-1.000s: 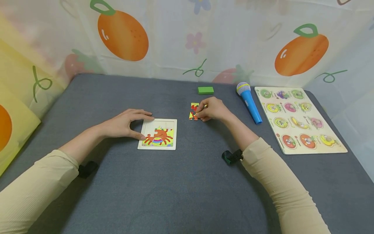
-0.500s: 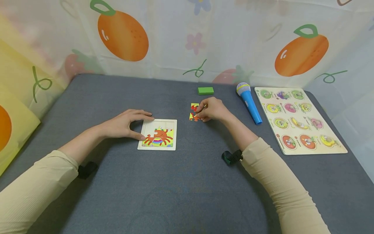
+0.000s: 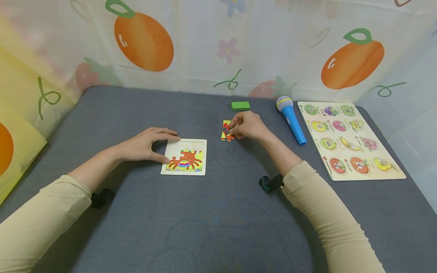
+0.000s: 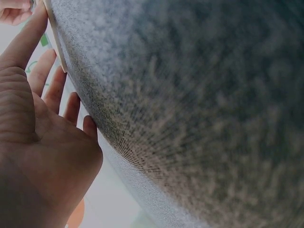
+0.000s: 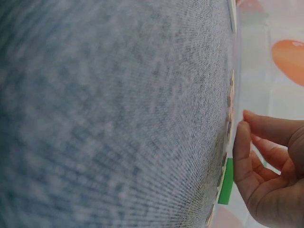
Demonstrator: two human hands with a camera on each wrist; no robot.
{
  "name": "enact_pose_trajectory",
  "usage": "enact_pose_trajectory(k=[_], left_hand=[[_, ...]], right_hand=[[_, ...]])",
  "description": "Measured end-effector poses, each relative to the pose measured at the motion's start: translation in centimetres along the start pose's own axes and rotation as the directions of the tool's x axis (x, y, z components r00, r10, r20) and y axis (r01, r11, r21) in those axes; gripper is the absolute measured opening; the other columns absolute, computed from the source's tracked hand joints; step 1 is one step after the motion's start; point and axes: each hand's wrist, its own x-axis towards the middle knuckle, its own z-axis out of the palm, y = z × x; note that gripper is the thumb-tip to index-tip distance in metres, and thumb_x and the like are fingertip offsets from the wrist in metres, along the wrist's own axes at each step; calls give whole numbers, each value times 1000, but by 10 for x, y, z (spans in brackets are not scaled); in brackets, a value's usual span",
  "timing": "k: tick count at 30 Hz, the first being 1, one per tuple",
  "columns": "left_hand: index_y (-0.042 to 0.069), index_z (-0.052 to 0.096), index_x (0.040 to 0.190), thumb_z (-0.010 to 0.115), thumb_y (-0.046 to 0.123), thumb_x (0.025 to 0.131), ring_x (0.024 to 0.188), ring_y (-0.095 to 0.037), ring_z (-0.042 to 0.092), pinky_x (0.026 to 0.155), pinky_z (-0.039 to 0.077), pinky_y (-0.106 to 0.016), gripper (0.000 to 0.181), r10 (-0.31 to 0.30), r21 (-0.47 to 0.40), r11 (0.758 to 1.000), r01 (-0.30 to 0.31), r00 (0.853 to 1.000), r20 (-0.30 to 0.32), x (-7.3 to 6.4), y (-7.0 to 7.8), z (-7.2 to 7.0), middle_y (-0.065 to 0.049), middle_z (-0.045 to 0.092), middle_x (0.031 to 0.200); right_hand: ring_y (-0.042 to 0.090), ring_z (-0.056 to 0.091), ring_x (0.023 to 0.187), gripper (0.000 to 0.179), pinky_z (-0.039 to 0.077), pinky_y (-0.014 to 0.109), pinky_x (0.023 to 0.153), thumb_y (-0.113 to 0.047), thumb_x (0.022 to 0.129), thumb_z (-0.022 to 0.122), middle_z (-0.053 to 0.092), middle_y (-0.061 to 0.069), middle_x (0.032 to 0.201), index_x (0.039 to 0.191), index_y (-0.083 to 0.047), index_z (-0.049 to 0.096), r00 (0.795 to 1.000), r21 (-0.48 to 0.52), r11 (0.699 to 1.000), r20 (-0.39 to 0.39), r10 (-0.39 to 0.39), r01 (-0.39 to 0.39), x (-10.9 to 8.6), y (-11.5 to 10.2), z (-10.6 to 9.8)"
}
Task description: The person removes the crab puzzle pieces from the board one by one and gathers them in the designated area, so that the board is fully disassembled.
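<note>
A square puzzle tray point(image 3: 197, 141) lies flat, its lower part filled with pieces of a red crab picture point(image 3: 186, 159) and its upper left bare. My left hand point(image 3: 150, 144) rests at its left side, thumb at the left edge and index fingertip by the top edge, fingers fairly straight. To the right, several red and yellow puzzle pieces point(image 3: 226, 135) lie on the cloth. Over them is my right hand point(image 3: 247, 126), thumb and index tips close together in the right wrist view. I cannot tell whether a piece is between those tips. The right hand hides part of the pieces.
Behind the pieces lies a green block point(image 3: 240, 105). A blue toy microphone point(image 3: 292, 120) and a large fruit puzzle board point(image 3: 362, 141) lie on the right. The grey cloth-covered table point(image 3: 177, 227) ends at a printed curtain point(image 3: 201, 45).
My right hand has risen slightly above the loose pieces, showing a little more of the lower one. My left hand and the tray have stayed put.
</note>
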Motion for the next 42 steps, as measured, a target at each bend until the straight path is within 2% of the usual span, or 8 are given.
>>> enact_pose_trajectory(k=[4, 10, 14, 24, 31, 42], left_hand=[[17, 55, 141, 82, 37, 80, 148, -40, 23, 114, 20, -66, 70, -1, -2, 1000, 1, 1000, 0, 0, -1, 0, -12, 40, 156], [17, 55, 141, 82, 36, 80, 148, -41, 23, 114, 20, -67, 70, 0, -1, 1000, 0, 1000, -1, 0, -2, 1, -12, 40, 156], [18, 55, 142, 82, 36, 79, 148, -40, 23, 114, 21, -66, 70, -3, 2, 1000, 3, 1000, 1, 1, -3, 1, -11, 40, 156], [19, 53, 143, 81, 40, 80, 147, -39, 25, 114, 22, -65, 72, -13, 17, 1000, 13, 1000, 7, 2, -3, 0, -10, 40, 156], [17, 53, 143, 81, 38, 80, 147, -40, 24, 114, 21, -66, 73, -15, 3, 1000, 15, 1000, 7, 2, -3, 0, -11, 40, 157], [18, 55, 142, 82, 37, 80, 146, -41, 26, 113, 22, -68, 70, 0, 0, 1000, 0, 1000, -2, 0, -1, 0, -12, 42, 156]], right_hand=[[8, 67, 65, 15, 60, 26, 67, -10, 87, 72, 71, 2, 79, 102, -5, 72, 999, -7, 999, -24, -41, 41, 0, -4, 4], [7, 66, 61, 14, 57, 22, 63, -12, 87, 72, 64, -2, 70, 101, -6, 71, 994, -45, 994, -12, -104, 104, -2, -14, 12], [12, 64, 61, 15, 51, 22, 62, -14, 89, 71, 63, -1, 69, 103, -8, 70, 991, -60, 989, 19, -135, 136, -5, -20, 18], [14, 64, 69, 20, 58, 26, 68, -11, 90, 70, 60, 1, 71, 109, -5, 68, 978, -23, 984, 120, -171, 175, -9, -38, 39], [16, 64, 65, 21, 47, 22, 61, -15, 91, 70, 61, 0, 72, 110, -8, 67, 967, -55, 979, 176, -184, 196, -12, -48, 51], [9, 55, 61, 27, 42, 19, 58, -15, 86, 75, 59, -2, 75, 111, -9, 66, 948, -103, 968, 247, -200, 231, -15, -62, 70]])
